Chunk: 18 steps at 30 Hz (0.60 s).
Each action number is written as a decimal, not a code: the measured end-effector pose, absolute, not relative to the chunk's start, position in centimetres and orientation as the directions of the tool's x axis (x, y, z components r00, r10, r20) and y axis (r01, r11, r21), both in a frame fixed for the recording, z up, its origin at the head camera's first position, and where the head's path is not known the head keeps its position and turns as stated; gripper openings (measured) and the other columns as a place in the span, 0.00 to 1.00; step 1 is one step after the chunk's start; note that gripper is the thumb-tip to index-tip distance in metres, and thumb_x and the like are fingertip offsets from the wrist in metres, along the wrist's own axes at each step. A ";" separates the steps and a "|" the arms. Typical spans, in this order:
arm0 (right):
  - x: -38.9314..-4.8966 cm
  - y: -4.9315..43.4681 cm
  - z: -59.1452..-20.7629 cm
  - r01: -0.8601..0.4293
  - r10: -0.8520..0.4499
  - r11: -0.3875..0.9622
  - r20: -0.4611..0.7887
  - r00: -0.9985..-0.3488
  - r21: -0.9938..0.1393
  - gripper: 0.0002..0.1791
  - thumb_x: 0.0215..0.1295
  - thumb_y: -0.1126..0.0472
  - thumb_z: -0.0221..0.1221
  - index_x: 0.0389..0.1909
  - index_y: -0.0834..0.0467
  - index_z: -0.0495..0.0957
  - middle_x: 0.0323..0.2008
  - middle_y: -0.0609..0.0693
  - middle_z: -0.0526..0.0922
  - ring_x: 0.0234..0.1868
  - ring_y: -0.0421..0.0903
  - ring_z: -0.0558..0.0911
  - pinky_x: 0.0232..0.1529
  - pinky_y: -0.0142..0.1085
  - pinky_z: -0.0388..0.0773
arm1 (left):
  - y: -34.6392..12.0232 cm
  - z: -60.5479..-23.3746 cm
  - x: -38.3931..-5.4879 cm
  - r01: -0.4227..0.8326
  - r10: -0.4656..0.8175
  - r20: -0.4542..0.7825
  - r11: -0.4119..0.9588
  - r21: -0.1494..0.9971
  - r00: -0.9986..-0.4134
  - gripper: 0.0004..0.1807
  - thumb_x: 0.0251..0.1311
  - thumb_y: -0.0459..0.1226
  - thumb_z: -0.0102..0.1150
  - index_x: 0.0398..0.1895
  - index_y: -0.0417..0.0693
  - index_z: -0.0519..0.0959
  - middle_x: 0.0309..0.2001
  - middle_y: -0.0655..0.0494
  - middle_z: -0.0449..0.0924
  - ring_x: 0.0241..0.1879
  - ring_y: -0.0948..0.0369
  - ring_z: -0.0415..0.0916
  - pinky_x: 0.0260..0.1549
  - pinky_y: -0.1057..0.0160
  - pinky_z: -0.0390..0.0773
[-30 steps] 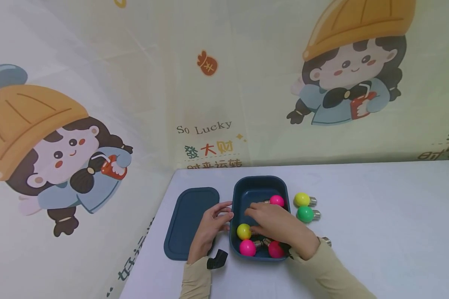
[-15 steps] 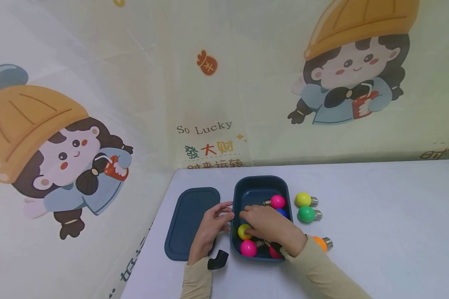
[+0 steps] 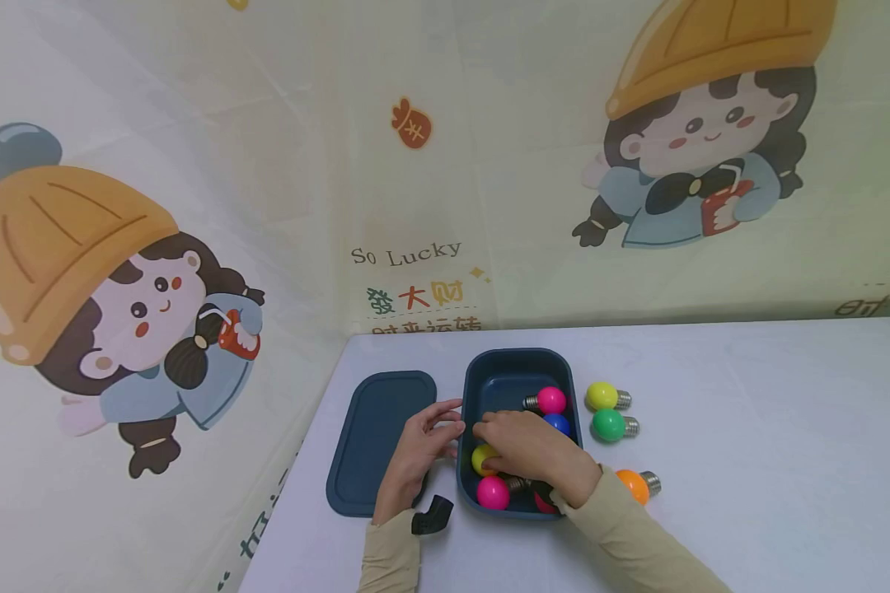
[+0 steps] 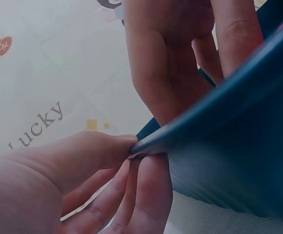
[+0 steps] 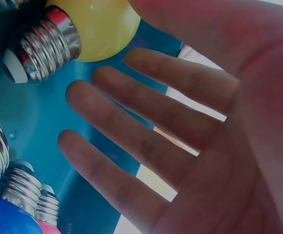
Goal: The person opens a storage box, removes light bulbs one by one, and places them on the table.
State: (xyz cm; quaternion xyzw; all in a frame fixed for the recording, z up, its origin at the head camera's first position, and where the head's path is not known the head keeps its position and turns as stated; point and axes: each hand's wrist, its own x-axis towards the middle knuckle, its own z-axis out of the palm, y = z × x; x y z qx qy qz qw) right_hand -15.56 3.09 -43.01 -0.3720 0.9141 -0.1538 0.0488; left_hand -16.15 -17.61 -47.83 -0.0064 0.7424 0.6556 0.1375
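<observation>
My left hand [image 3: 419, 445] is at the left side of a dark blue open box [image 3: 504, 383]. In the left wrist view, its thumb and forefinger pinch the box's rim [image 4: 190, 117]. My right hand [image 3: 537, 451] reaches down inside the box, and its thumb touches a yellow light bulb [image 5: 102, 29] with a silver screw base. The right fingers stretch out loosely over the box floor, holding nothing. Also in the box are a pink bulb [image 3: 493, 493] at the near left, another pink bulb [image 3: 552, 400], a blue bulb [image 3: 558, 424] and a partly hidden red bulb [image 3: 545, 501].
Left of the box lies its flat dark blue lid [image 3: 378, 441]. On the white table to the right are a yellow bulb [image 3: 601, 396], a green bulb [image 3: 608, 425] and an orange bulb [image 3: 633, 486]. A printed cloth [image 3: 534, 280] hangs behind.
My right hand has shifted slightly left inside the box, its thumb now over the yellow bulb. The blue and orange bulbs have come into sight. My left hand stays at the rim.
</observation>
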 end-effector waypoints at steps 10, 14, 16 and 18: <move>-15.8 2.8 -43.6 -0.637 -0.686 0.689 -0.026 -0.728 -0.345 0.17 0.58 0.52 0.71 0.44 0.56 0.83 0.32 0.47 0.81 0.30 0.40 0.76 0.34 0.35 0.80 | -17.5 -47.7 -16.2 -0.196 0.162 -0.220 0.151 0.969 -0.962 0.25 0.63 0.41 0.65 0.64 0.50 0.76 0.49 0.49 0.78 0.41 0.60 0.79 0.32 0.65 0.82; -15.9 2.7 -43.7 -0.624 -0.681 0.693 -0.045 -0.731 -0.361 0.18 0.58 0.52 0.71 0.45 0.56 0.83 0.33 0.47 0.81 0.30 0.41 0.76 0.36 0.37 0.81 | -17.5 -47.7 -16.2 -0.203 0.157 -0.228 0.157 0.966 -0.961 0.25 0.63 0.41 0.66 0.64 0.50 0.76 0.49 0.49 0.78 0.40 0.61 0.79 0.33 0.65 0.82; -15.9 2.7 -43.7 -0.618 -0.680 0.692 -0.051 -0.731 -0.373 0.18 0.58 0.53 0.71 0.45 0.57 0.83 0.33 0.47 0.81 0.29 0.41 0.76 0.36 0.37 0.81 | -17.5 -47.6 -16.2 -0.206 0.157 -0.230 0.155 0.966 -0.961 0.25 0.63 0.42 0.66 0.64 0.50 0.76 0.49 0.49 0.78 0.39 0.61 0.79 0.33 0.65 0.82; -15.9 2.7 -43.7 -0.615 -0.682 0.688 -0.053 -0.729 -0.385 0.17 0.58 0.53 0.71 0.45 0.57 0.83 0.33 0.47 0.80 0.29 0.40 0.75 0.36 0.36 0.80 | -17.5 -47.6 -16.2 -0.207 0.157 -0.231 0.152 0.966 -0.960 0.25 0.63 0.41 0.66 0.64 0.50 0.76 0.49 0.49 0.78 0.39 0.61 0.79 0.33 0.65 0.82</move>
